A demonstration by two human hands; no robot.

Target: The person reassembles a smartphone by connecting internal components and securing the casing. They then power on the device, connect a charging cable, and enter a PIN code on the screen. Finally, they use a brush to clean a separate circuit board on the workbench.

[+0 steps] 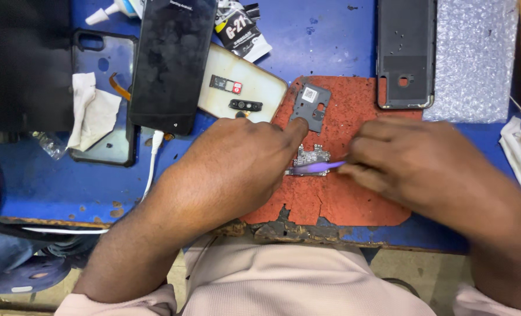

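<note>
Head view: right hand point(409, 161) holds purple tool point(313, 168) on circuit board point(311, 155), grey cover point(310, 106) beside

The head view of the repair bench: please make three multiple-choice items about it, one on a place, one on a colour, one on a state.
1. Where does the small circuit board lie?
A. on the red mat
B. on the bubble wrap
C. inside the clear phone case

2. What colour is the thin tool in the right hand?
A. green
B. purple
C. white

3. What is the left hand doing?
A. holding a phone up
B. resting off the table
C. pressing a fingertip down beside the board

Answers: 1 A, the board sits on the worn red mat between both hands. 2 B, the flat tool pinched in the right fingers is purple. 3 C, the left forefinger points down at the mat, close by the grey metal plate.
</note>
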